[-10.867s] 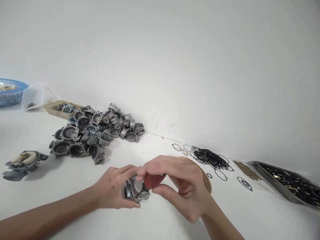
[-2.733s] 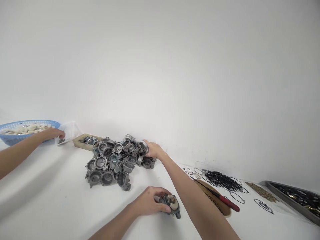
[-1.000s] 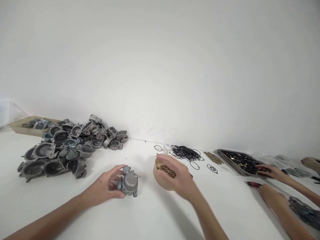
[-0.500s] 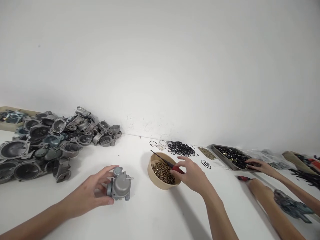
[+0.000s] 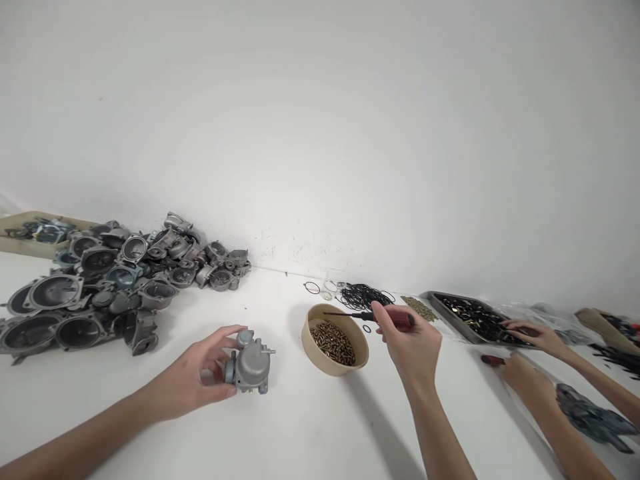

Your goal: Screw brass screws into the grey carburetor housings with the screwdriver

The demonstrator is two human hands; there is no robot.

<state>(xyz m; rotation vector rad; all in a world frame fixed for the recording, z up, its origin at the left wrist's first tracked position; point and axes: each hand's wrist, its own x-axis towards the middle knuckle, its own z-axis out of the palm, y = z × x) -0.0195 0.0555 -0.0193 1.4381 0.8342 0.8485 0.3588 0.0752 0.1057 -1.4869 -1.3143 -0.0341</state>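
Observation:
My left hand [image 5: 200, 373] grips a grey metal carburetor [image 5: 253, 365] at its left side, thumb and fingers around it, on the white table. The carburetor's rounded bowl faces up, with a small nozzle pointing right. In my right hand [image 5: 410, 340] is a screwdriver [image 5: 367, 317] with a red and black handle, its dark shaft pointing left. The shaft passes over a round tan bowl [image 5: 313, 350] that holds many small brass-coloured screws [image 5: 334, 343]. The palm side of my right hand is partly hidden.
Carburetor bodies [image 5: 120, 280] lie heaped at left, before a tan tray [image 5: 30, 247]. Black rubber rings [image 5: 365, 297] and small brass parts [image 5: 419, 308] lie behind the bowl. At right, a co-worker's hands [image 5: 535, 373] are near a metal tray [image 5: 467, 333] of dark parts.
My right hand has lifted and turned the screwdriver from slanting over the bowl to nearly level, fingers now wrapped around its handle. The left hand keeps its hold on the carburetor. The view shifted slightly.

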